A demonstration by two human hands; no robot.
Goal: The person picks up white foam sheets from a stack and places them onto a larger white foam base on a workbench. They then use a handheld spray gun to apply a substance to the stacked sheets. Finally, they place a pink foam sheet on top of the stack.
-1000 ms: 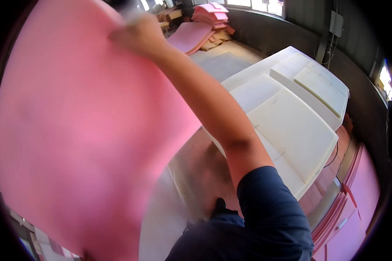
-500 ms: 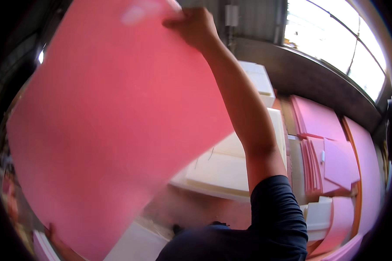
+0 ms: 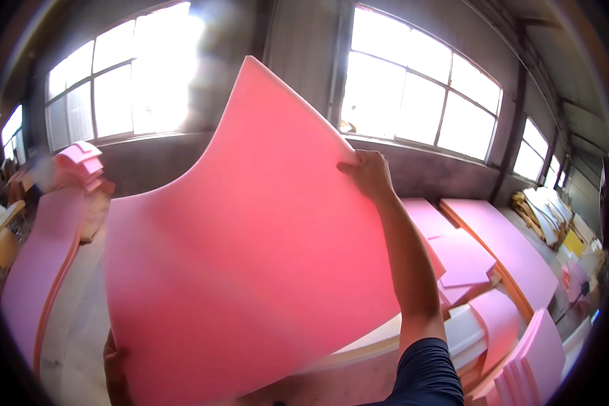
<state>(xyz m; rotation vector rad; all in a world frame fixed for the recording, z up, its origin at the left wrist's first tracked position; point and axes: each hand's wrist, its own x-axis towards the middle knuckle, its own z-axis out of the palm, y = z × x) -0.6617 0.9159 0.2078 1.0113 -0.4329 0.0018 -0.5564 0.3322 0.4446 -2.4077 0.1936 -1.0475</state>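
Observation:
A large, thin pink foam sheet (image 3: 264, 257) hangs in front of me, bent in a curve with one corner pointing up. My right hand (image 3: 371, 174) is closed on its upper right edge, thumb on the near face and fingers behind. Low on the left, my left hand (image 3: 117, 362) grips the sheet's side edge; its fingers are partly hidden behind the foam. The sheet covers much of what lies beyond it.
Pink foam sheets (image 3: 501, 247) lie stacked at the right, with a fanned pile (image 3: 531, 355) nearer me. At the left are a long pink sheet (image 3: 44, 264) and folded pink pieces (image 3: 81, 162). Windows (image 3: 419, 81) line the far wall. Offcuts (image 3: 547, 210) are heaped far right.
My view has swung up toward the windows. The foam sheet now stands lower in the picture and bends more, its top corner in sight. Both hands still hold its edges.

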